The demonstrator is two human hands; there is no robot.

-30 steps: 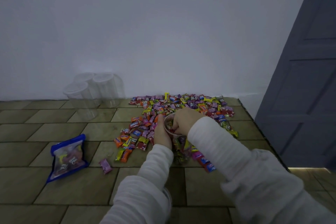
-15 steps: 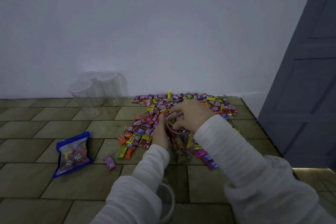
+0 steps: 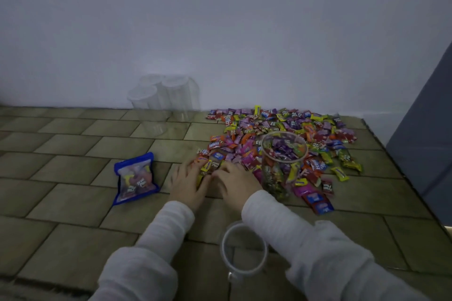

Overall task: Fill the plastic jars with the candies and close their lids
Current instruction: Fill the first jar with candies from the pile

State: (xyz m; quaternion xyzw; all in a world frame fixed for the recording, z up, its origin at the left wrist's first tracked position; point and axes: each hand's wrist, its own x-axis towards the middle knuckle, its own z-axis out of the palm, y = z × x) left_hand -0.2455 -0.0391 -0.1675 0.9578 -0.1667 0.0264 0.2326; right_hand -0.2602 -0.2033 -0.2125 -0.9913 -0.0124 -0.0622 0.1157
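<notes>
I see my left hand (image 3: 187,182) and right hand (image 3: 234,184) flat, fingers spread, gathering candies (image 3: 281,129) on the tiled floor (image 3: 73,166). A part-filled jar (image 3: 281,164) stands just right; white wall (image 3: 220,19) behind.

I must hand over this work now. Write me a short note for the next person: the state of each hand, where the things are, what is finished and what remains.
Left hand and right hand: both rest on the near-left edge of the candy pile, gathering sweets; grip unclear.
Open jar: upright in the pile, nearly full, no lid on.
Lid: on the floor between the sleeves.
Empty jars: three by the wall, unfilled.
Blue pouch: on the floor, left.
Done: no jar closed.
Left: top up, close, fill the rest.
</notes>
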